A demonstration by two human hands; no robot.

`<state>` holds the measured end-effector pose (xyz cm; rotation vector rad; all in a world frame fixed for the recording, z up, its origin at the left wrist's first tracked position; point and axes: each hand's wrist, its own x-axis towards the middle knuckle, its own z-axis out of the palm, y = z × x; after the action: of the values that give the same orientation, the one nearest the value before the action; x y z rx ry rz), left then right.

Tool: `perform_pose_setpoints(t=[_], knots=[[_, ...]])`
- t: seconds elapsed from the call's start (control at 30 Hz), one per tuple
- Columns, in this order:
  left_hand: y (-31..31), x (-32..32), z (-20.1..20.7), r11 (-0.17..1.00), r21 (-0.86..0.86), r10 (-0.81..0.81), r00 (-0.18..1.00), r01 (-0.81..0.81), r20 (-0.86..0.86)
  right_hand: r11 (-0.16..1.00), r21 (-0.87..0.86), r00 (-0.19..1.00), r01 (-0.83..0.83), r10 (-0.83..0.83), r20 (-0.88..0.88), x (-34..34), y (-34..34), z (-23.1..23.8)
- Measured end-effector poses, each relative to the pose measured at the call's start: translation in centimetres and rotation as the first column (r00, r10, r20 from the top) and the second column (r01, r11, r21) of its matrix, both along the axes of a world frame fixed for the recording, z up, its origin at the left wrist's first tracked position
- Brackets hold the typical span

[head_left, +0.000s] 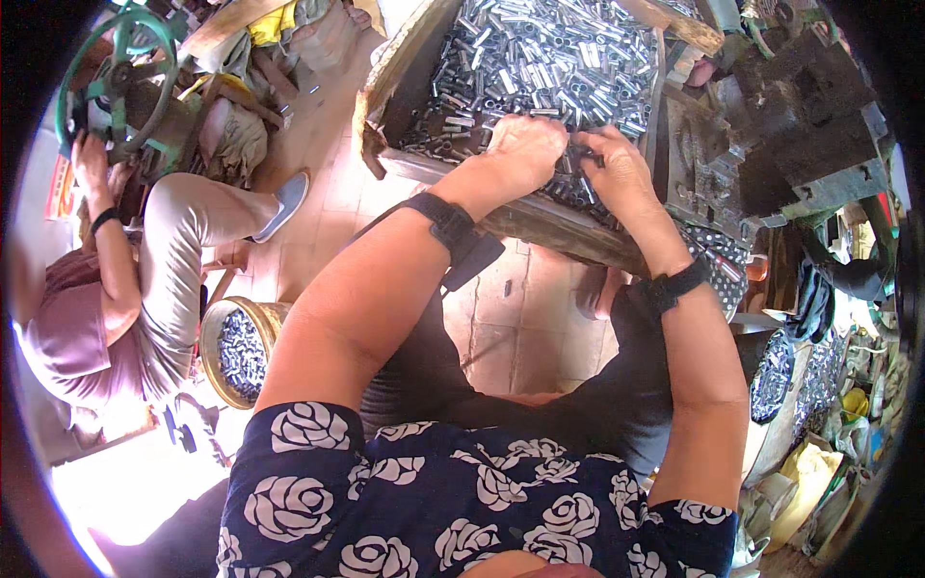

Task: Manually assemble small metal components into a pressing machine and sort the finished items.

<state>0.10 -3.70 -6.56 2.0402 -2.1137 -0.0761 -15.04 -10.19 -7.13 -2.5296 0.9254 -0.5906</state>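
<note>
Brown wood edges the open tray [568,231]; over its near side, the curled left hand [525,149] and bent right hand [621,173] nearly meet; I cannot tell what, if anything, they pinch. Short, silvery metal tubes [554,63] lie beneath and beyond.

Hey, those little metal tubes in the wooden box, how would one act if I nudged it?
The metal tubes look shiny and hard, so one is probably stiff. Rounded sides suggest it would roll, though others packed around it may block that. Open ends show on some, so it's likely hollow and fairly light for its size.
</note>
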Motion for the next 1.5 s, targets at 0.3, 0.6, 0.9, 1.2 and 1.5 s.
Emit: perform_pose_setpoints(t=[0.3, 0.6, 0.9, 1.2, 1.5], knots=[[-0.1, 0.8, 0.5, 0.998, -0.014, 0.064, 0.991, -0.066, -0.119, 0.99, 0.136, 0.962, 0.043, -0.078, 0.26, -1.4, -1.4, -1.9], [0.2, 2.3, 1.3, 0.929, -0.126, 0.232, 0.812, -0.348, -0.536, 0.717, 0.694, 0.807, -0.065, -0.371, 0.459, -2.5, 1.3, 1.4], [0.4, 1.3, 0.6, 0.991, -0.089, 0.074, 0.97, -0.097, -0.231, 0.717, 0.691, 0.831, -0.09, -0.328, 0.449, -2.8, 1.0, 1.3], [0.3, 0.9, -1.0, 0.972, -0.228, -0.053, 0.998, 0.049, -0.014, 0.694, 0.704, 0.809, -0.15, -0.323, 0.491, -2.6, 1.5, 1.4], [1.1, -1.0, 0.6, 0.959, -0.272, -0.035, 0.921, -0.078, -0.388, 0.701, 0.703, 0.817, -0.118, -0.333, 0.47, -4.4, 1.4, 1.1]])
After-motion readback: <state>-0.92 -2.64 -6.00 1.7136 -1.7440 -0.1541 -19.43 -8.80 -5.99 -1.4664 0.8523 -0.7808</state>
